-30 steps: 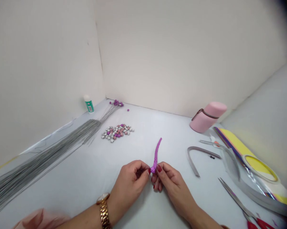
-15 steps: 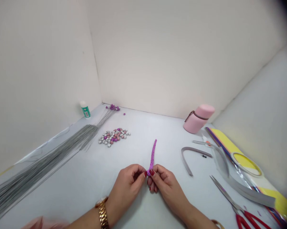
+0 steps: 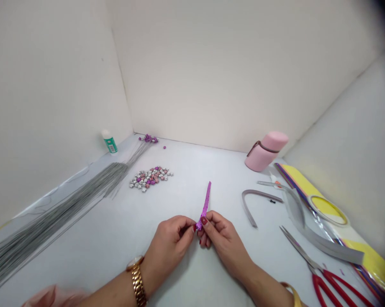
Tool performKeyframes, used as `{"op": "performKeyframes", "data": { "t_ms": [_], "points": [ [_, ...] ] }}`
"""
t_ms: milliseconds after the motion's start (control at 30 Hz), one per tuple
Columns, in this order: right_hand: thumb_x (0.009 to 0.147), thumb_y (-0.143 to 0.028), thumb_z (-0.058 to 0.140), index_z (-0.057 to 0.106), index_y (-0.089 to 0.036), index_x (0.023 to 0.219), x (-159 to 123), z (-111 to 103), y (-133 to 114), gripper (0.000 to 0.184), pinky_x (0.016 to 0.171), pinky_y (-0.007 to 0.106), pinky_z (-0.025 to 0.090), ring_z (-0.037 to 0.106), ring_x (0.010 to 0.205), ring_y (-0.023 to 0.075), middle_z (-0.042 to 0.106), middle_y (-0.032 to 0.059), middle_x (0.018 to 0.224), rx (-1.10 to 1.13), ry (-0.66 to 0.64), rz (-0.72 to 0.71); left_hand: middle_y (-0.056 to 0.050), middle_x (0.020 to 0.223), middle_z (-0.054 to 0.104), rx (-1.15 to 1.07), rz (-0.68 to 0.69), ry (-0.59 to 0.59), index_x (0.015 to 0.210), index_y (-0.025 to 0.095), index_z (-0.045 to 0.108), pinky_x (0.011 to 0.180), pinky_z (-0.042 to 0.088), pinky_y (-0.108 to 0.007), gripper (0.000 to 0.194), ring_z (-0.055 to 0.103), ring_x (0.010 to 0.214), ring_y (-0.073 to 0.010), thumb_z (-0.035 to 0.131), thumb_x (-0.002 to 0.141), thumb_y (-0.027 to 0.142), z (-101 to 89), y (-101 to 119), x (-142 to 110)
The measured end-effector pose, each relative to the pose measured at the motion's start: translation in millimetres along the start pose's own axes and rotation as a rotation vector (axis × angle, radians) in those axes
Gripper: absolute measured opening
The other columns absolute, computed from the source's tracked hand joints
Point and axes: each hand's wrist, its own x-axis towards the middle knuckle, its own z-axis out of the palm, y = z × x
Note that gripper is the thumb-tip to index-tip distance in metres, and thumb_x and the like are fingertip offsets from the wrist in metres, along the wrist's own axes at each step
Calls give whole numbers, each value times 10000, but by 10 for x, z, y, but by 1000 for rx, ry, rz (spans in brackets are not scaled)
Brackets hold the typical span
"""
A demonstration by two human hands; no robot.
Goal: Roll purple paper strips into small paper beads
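A narrow purple paper strip (image 3: 206,200) with dark specks stands up from between my fingers, its lower end folded into a small knot-like shape. My left hand (image 3: 175,238) pinches that folded end from the left with thumb and forefinger. From the other side, my right hand (image 3: 222,238) grips the strip just above the fold, thumb in front. Both sets of fingertips nearly meet there, so part of the fold is hidden. Beyond my hands, to the left, lies a pile of small folded stars (image 3: 150,178) in silver, pink and purple.
Long grey wires (image 3: 67,209) stretch along the left, purple stars (image 3: 148,138) at their far end. A glue bottle (image 3: 110,143) stands behind them. On the right are a pink flask (image 3: 265,152), grey strips (image 3: 256,194), red-handled scissors (image 3: 310,260), a tape roll (image 3: 329,209) and coloured sheets (image 3: 294,177).
My fingers have shifted slightly on the fold, and my right thumb now sits a little higher on the strip. The whole view has tilted slightly, moving everything up a little.
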Motion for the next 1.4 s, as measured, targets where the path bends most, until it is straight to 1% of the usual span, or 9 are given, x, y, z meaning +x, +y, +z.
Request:
{"op": "performKeyframes", "data": {
  "t_ms": [167, 367, 533, 633, 700, 767, 867, 1100, 1400],
  "points": [
    [836, -340, 486, 508, -163, 722, 9, -17, 9, 212, 487, 211, 364, 472, 488, 85, 521, -31, 560, 2, 20, -5, -14, 682, 642, -24, -42, -64, 730, 165, 633, 604, 406, -204, 221, 562, 625, -131, 426, 805, 169, 6, -7, 9],
    [826, -362, 492, 498, -167, 702, 9, -17, 17, 231, 462, 207, 361, 474, 469, 84, 539, -26, 569, -6, 45, 19, -19, 710, 655, -196, -98, -158, 743, 160, 627, 646, 423, -216, 227, 586, 684, -147, 413, 809, 198, 0, -23, 22],
    [855, -339, 445, 492, -173, 744, 1, -29, 40, 206, 459, 205, 370, 473, 475, 85, 526, -25, 583, -28, 46, -13, -10, 676, 636, -220, -137, -117, 732, 155, 627, 610, 413, -210, 194, 568, 657, -144, 448, 778, 213, -7, -30, 22],
    [857, -283, 443, 485, -205, 949, -13, -54, 45, 127, 514, 237, 422, 515, 554, 112, 547, 1, 708, -123, 151, -165, 6, 611, 591, -226, -196, -36, 690, 148, 608, 555, 393, -200, 155, 527, 586, -128, 481, 749, 213, 2, -44, 26],
    [837, -213, 468, 491, -235, 1043, -23, -69, 35, 208, 607, 277, 449, 540, 702, 148, 537, 39, 861, -295, 197, -328, 8, 592, 570, -276, -227, -17, 680, 141, 598, 542, 389, -198, 141, 511, 563, -121, 494, 741, 215, 11, -46, 32],
    [817, -158, 477, 558, -245, 1020, -30, -76, 19, 235, 688, 309, 446, 521, 834, 184, 501, 63, 959, -481, 175, -462, 6, 588, 560, -347, -239, -26, 677, 133, 593, 549, 393, -199, 136, 507, 562, -117, 504, 738, 217, 18, -38, 39],
    [815, -127, 462, 628, -242, 946, -33, -77, -3, 241, 696, 320, 443, 517, 845, 196, 501, 69, 921, -602, 130, -534, 5, 586, 552, -432, -246, -62, 683, 124, 593, 556, 396, -201, 139, 502, 562, -111, 509, 742, 217, 25, -21, 41],
    [818, -168, 486, 661, -228, 814, -43, -75, -37, 185, 594, 290, 425, 543, 653, 176, 589, 37, 692, -545, 83, -415, -8, 628, 590, -376, -198, -25, 701, 130, 616, 567, 403, -205, 136, 516, 592, -119, 542, 737, 238, 37, -40, -1],
    [808, -245, 513, 639, -220, 950, -64, -9, -45, 192, 636, 272, 439, 564, 750, 184, 627, 55, 868, -308, -8, -237, -6, 638, 603, -337, -202, 80, 686, 140, 599, 564, 409, -201, 142, 529, 603, -121, 543, 742, 258, 39, -53, 4]
  ]
}}
